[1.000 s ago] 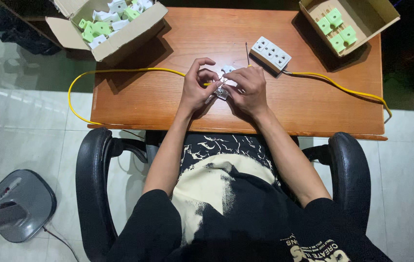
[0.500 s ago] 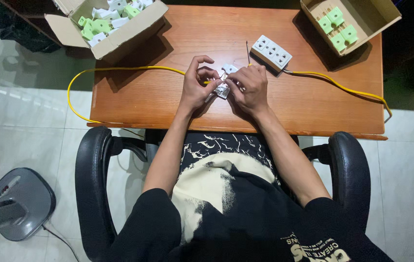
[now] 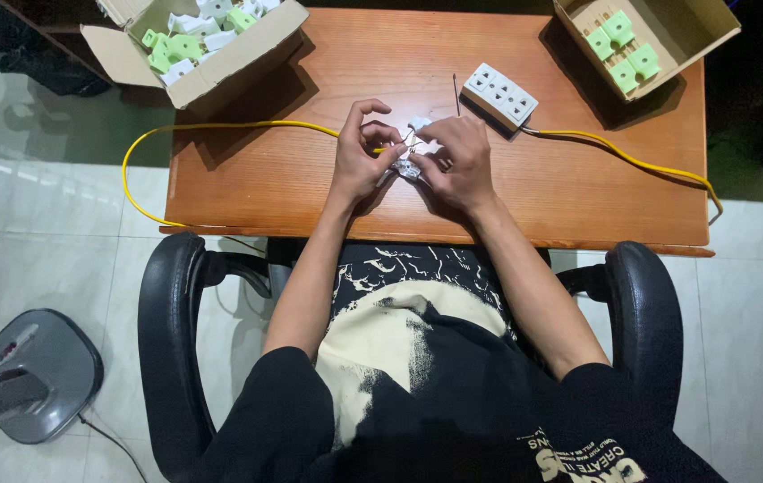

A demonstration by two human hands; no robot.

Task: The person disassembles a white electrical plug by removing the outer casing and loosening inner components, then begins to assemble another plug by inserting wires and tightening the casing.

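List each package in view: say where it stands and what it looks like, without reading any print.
Open cardboard box: table's far left corner, brown, holding green and white parts.
Open cardboard box: far right corner, brown, few green parts.
No screens or signs.

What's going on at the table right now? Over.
Left hand and right hand both pinching a small white plastic plug part at the yellow cable end. White multi-socket strip sits apart. Nothing blocking.
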